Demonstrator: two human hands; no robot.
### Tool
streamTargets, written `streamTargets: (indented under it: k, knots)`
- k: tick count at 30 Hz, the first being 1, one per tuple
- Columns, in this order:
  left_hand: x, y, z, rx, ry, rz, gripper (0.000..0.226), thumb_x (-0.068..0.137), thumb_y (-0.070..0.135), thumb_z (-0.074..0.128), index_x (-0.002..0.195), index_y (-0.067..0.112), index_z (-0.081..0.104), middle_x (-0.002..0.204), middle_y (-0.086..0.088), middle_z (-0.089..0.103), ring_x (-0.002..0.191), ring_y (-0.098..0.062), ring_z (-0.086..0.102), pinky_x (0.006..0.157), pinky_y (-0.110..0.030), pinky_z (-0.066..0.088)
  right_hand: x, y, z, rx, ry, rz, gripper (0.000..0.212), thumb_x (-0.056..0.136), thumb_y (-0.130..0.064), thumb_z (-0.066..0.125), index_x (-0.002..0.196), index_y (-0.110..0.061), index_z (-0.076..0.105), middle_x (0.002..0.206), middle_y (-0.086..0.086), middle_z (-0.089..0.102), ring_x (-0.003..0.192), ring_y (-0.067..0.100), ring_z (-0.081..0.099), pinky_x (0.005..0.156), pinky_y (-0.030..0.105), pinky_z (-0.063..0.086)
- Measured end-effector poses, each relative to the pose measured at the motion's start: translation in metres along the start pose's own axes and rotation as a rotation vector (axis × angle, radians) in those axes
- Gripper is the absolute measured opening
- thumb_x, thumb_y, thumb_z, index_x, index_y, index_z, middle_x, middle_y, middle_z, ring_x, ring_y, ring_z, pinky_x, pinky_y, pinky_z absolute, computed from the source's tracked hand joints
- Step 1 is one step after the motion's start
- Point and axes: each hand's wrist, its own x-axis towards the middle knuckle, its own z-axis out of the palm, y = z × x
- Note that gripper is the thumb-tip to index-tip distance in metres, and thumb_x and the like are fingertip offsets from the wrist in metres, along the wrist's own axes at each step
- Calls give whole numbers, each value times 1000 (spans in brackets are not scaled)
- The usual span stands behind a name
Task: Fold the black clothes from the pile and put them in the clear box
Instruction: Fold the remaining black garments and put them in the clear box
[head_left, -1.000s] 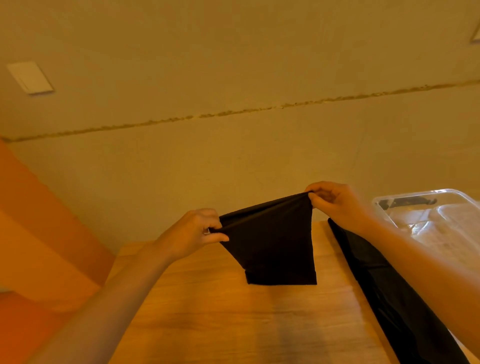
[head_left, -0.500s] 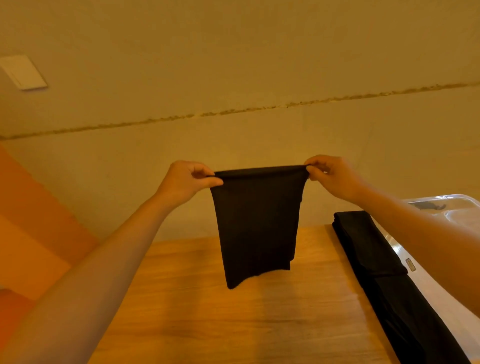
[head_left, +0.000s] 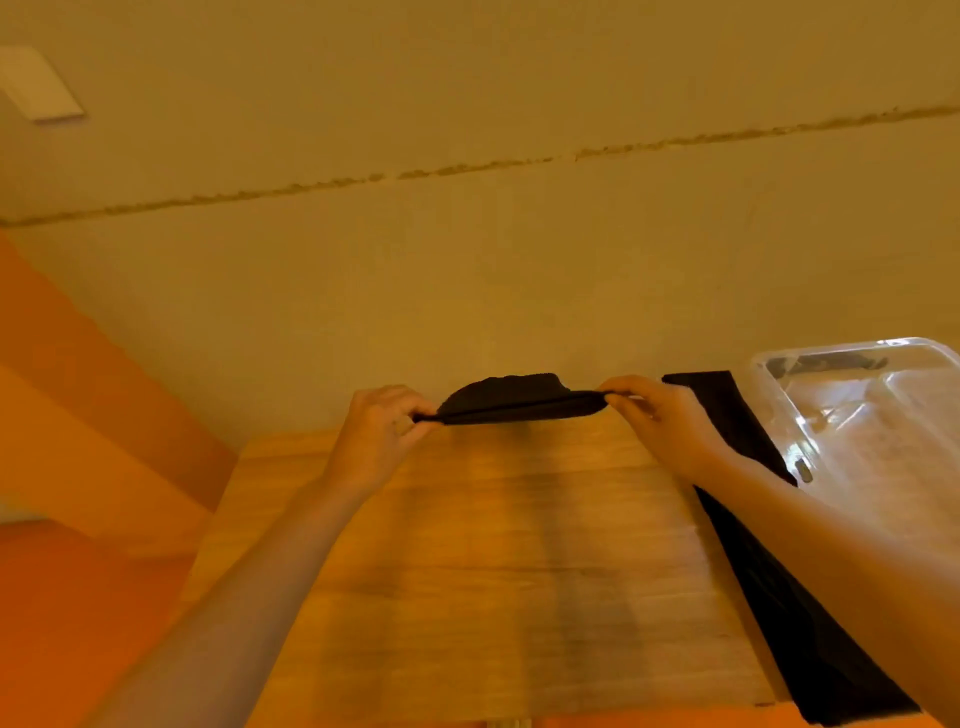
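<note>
Both hands are pinched shut on the two ends of a black garment (head_left: 511, 404), the left hand (head_left: 376, 434) at its left end and the right hand (head_left: 660, 421) at its right, holding it stretched flat and level above the far edge of the wooden table (head_left: 467, 571). Half a second ago the same cloth hung down from the hands like a curtain at chest height; now the hands have dropped lower and the fabric has swung up and away, so that only its thin front edge and a hump of cloth behind it show. The picture is smeared with motion, so whether the cloth is doubled over on itself cannot be told for sure. Along the table's right edge lies a long strip of black clothes (head_left: 779, 571), partly hidden by the right forearm, in the same place as before. Just beside that strip, further right, sits the clear box (head_left: 779, 371), open at the top, more of it showing than earlier.
</note>
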Motion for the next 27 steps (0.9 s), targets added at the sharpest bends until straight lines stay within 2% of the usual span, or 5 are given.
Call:
streamTargets:
  k: [9, 12, 18, 21, 27]
  knots:
    - [-175, 4, 107, 167, -344, -70, 37, 48, 1, 90, 69, 17, 64, 97, -1, 73, 90, -18, 69, 86, -27, 50, -152, 95, 75, -280, -336, -9, 28, 93, -15, 59, 119, -19, 66, 119, -1, 66, 111, 8, 60, 96, 19, 47]
    - [-208, 10, 118, 180, -341, -63, 32, 52, 3, 89, 73, 16, 69, 98, -1, 72, 92, -16, 68, 94, -25, 36, -182, 102, 77, -323, -307, -123, 26, 94, -25, 55, 115, -19, 69, 117, -2, 68, 110, 12, 62, 91, 37, 54]
    - [-262, 26, 121, 205, -240, 43, 6, 82, 19, 67, 83, 16, 71, 98, 0, 70, 96, -14, 64, 96, -30, 35, -225, 104, 68, -422, -304, -307, 44, 102, -40, 33, 108, -19, 72, 118, -5, 67, 112, 10, 60, 101, 40, 43]
    - [-277, 37, 118, 219, -181, 42, 21, 87, 34, 59, 79, 19, 71, 97, 4, 69, 96, -11, 62, 93, -34, 33, -241, 103, 67, -422, -295, -354, 34, 99, -35, 44, 108, -18, 71, 122, -2, 65, 114, 12, 59, 107, 46, 38]
    - [-232, 60, 148, 225, -158, -206, 45, 98, 38, 36, 131, 13, 54, 144, -4, 46, 137, -19, 38, 112, -36, 23, -211, 59, 120, -469, -398, -242, 49, 100, -37, 30, 142, -15, 42, 153, 2, 34, 143, 18, 28, 118, 42, 21]
